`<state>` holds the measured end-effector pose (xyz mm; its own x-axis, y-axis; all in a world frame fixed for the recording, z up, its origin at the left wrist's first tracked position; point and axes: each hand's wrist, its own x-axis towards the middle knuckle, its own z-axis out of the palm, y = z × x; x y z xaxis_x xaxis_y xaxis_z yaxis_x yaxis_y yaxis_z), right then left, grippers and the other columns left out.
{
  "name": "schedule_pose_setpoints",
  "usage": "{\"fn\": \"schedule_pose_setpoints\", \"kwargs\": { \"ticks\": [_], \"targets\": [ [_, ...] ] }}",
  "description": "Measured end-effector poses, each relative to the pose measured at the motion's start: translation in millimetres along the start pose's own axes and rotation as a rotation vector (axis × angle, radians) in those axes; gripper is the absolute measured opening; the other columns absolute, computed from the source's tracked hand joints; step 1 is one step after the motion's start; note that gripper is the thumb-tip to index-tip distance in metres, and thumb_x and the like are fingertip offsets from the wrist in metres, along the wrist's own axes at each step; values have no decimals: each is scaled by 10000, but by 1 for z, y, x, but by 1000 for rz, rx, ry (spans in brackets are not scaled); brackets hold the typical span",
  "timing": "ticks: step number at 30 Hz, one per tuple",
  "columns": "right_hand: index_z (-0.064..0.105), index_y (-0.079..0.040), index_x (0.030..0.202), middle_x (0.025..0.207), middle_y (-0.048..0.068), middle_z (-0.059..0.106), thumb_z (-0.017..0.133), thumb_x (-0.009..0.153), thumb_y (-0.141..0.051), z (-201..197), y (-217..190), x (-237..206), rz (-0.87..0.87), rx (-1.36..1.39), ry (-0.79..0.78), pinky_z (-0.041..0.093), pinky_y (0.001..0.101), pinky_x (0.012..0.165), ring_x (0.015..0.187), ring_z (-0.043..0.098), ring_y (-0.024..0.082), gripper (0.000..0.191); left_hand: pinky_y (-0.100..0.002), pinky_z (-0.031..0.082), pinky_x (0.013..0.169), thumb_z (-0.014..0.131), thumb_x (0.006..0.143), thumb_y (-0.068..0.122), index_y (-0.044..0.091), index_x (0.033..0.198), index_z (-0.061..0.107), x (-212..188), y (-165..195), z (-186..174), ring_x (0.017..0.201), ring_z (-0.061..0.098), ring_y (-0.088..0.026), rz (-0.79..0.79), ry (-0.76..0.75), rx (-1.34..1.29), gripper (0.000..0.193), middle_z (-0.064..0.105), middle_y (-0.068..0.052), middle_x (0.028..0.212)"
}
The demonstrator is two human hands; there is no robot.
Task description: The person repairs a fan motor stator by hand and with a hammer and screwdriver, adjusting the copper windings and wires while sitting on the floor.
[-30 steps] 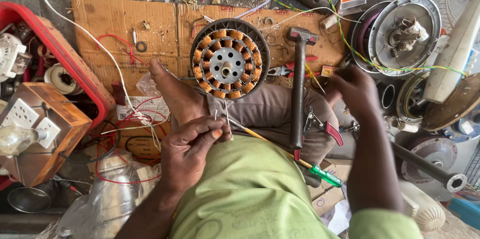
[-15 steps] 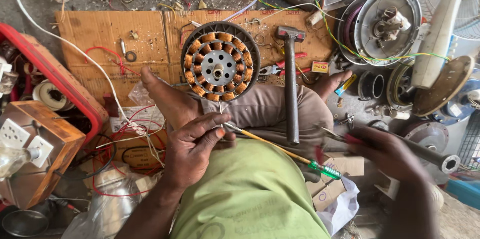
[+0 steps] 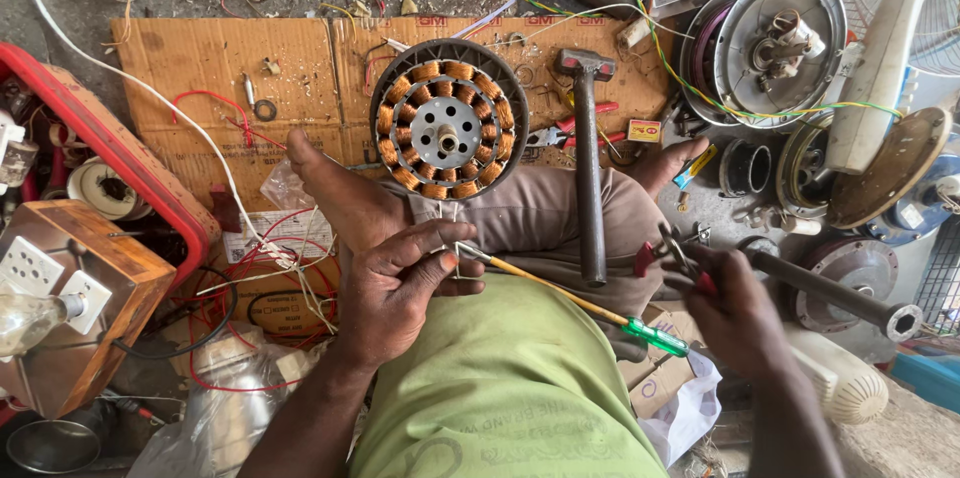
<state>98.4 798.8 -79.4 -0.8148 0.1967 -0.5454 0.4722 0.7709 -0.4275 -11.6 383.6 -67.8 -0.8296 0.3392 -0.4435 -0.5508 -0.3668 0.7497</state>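
- Stator (image 3: 447,121) — round fan-motor core, copper windings ringed about a grey metal hub; propped against the person's shin just above the knees, far side over the cardboard (image 3: 200,68) on the floor.
- Handling, judged: heavy, rigid iron core, but the thin enamelled windings scratch and nick easily. Best held by the outer steel rim or the hub, never by the copper.
- Left hand (image 3: 395,288) — fingers pinched together on a thin bent wire piece (image 3: 458,250) just near of the stator; not touching the stator itself.
- Screwdriver (image 3: 570,296) — thin yellow shaft, green handle, lying across the lap, its tip beside the left fingers.
- Right hand (image 3: 735,313) — closed round red-handled pliers (image 3: 672,256), right of the knee, well apart from the stator.
- Hammer (image 3: 588,168) — resting along the right thigh, head far; heavy, could roll off.
- Further out: red tray (image 3: 120,158) and wooden socket box (image 3: 70,313) left; fan housing (image 3: 780,38) and steel pipe (image 3: 830,288) right.
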Motion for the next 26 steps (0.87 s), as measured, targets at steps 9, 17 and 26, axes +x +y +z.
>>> {"fn": "schedule_pose_setpoints", "kwargs": {
  "ticks": [9,17,26],
  "targets": [
    [540,26,1399,1362,157,568,742,678,103,42,-51,14,-313,253,1,436,349,1014,1280,541,262,753,-399,648,827,555,1009,-88,-66,1304,626,-1,-6,2,1006,759,-255,23,-91,-63,304,605,-164,1415],
    [608,-49,1309,1247,110,724,814,766,-87,-14,-117,7,-235,317,-278,571,328,924,1111,703,217,583,-378,635,863,531,985,-134,-73,1315,610,3,-3,8,1026,759,-264,-89,-202,-65,345,552,-170,1467],
    [482,-147,1510,1430,120,557,766,726,-179,1,-220,32,-339,-233,-573,507,394,1039,1314,563,299,835,-290,664,871,579,970,-101,-57,1294,661,2,25,13,1012,755,-237,-147,-284,82,338,538,-166,1444]
  ]
}}
